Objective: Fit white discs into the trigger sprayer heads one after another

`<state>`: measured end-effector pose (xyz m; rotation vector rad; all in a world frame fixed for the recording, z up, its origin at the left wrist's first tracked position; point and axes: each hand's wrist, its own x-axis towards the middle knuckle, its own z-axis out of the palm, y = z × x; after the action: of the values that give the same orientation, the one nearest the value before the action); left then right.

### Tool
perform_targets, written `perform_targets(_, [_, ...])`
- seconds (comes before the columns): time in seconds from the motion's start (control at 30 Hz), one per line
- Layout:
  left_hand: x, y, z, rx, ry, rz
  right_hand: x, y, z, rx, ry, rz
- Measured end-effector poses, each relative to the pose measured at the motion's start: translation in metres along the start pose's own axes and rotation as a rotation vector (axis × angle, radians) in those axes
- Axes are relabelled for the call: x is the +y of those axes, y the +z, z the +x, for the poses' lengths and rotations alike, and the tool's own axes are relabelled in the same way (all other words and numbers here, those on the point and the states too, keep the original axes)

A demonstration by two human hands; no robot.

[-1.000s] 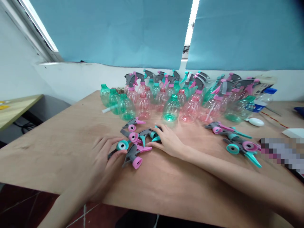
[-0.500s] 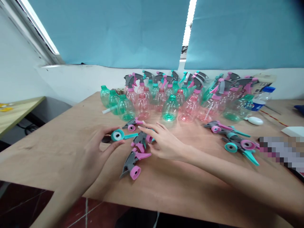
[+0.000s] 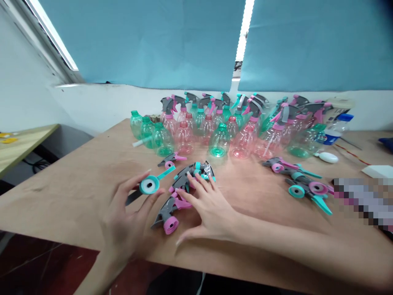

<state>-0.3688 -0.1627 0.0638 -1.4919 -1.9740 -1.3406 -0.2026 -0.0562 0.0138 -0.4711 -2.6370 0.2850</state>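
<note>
My left hand (image 3: 127, 223) holds a grey spray head with a teal cap (image 3: 149, 185) just above the wooden table (image 3: 76, 172), pinched between thumb and fingers. My right hand (image 3: 205, 207) lies open, fingers spread, on a small pile of grey spray heads (image 3: 193, 172) with pink and teal parts. A grey and pink spray head (image 3: 167, 215) lies between my two hands. Another pink-capped head (image 3: 170, 161) rests a little farther back.
Several green and pink plastic bottles (image 3: 219, 141), some capped with spray heads, crowd the back of the table. More loose spray heads (image 3: 302, 184) lie at the right. A white oval object (image 3: 328, 157) and a white block (image 3: 379, 171) sit far right. A second table (image 3: 21, 141) stands left.
My left hand lifted the teal-capped spray head off the table and drew it nearer. My right hand pulled back from the pile's far side and flattened over it.
</note>
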Motion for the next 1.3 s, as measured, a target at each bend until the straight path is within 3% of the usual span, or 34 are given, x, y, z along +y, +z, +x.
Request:
perform_targets(0.17, [-0.004,0.007,-0.014,-0.013,0.055,-0.06,0.004,0.021,0.022,0.028,0.138,-0.049])
perform_targets(0.37, [-0.004,0.015,-0.017,-0.068,0.074,-0.074,0.012,0.025,0.042,0.085,0.2,-0.113])
perform_targets(0.57, [0.005,0.029,-0.012,-0.148,-0.132,-0.209,0.032,0.004,0.039,0.04,0.063,0.07])
perform_targets(0.7, [0.019,0.049,-0.007,-0.274,-0.063,-0.288,0.064,-0.025,0.013,0.129,0.083,0.121])
perform_targets(0.87, [0.05,0.089,-0.013,-0.627,0.33,-0.316,0.1,-0.053,-0.046,0.191,0.267,-0.077])
perform_targets(1.0, [0.079,0.124,-0.023,-0.76,0.573,-0.253,0.121,-0.067,-0.092,0.165,0.377,-0.345])
perform_targets(1.13, [0.099,0.149,-0.032,-0.839,0.604,-0.252,0.144,-0.076,-0.116,0.112,0.459,-0.481])
perform_targets(1.3, [0.107,0.159,-0.037,-0.851,0.599,-0.314,0.164,-0.082,-0.118,0.042,0.476,-0.473])
